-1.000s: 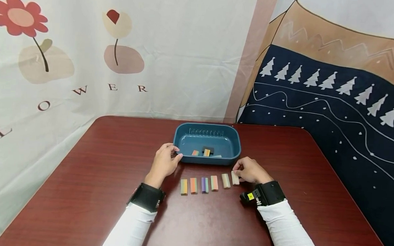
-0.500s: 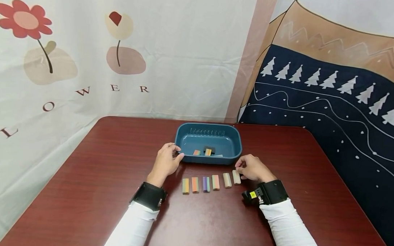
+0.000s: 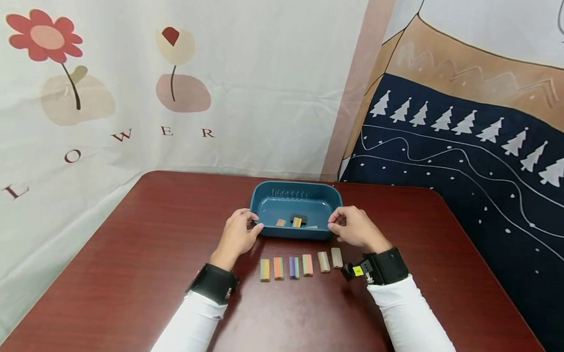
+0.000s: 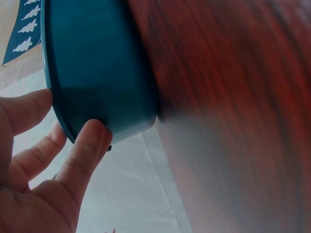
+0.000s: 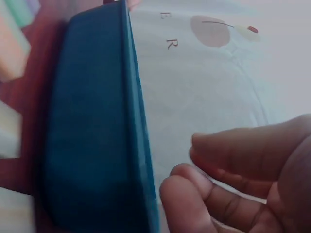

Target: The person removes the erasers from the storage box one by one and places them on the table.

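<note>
A blue tray [image 3: 262,198] stands mid-table with a few small blocks [image 3: 297,221] inside. My left hand [image 3: 254,224] grips its near left corner, thumb at the rim and fingers [image 4: 87,145] against the outer wall [image 4: 97,73]. My right hand [image 3: 333,225] is at the tray's near right corner. Its fingers [image 5: 218,150] are loosely bent just off the rim [image 5: 138,121] and hold nothing. In front of the tray lies a row of several coloured blocks [image 3: 294,267]. A cream block [image 3: 337,257] ends the row on the right, below my right hand.
The dark red table [image 3: 143,275] reaches to a flowered curtain [image 3: 126,87] at the back and left. A dark blue cloth with white trees [image 3: 473,167] hangs on the right. Black wrist bands [image 3: 213,283] sit on both white sleeves.
My right hand has let go of the cream block at the row's right end and risen to the tray's right corner. My left hand has stayed on the tray's left corner.
</note>
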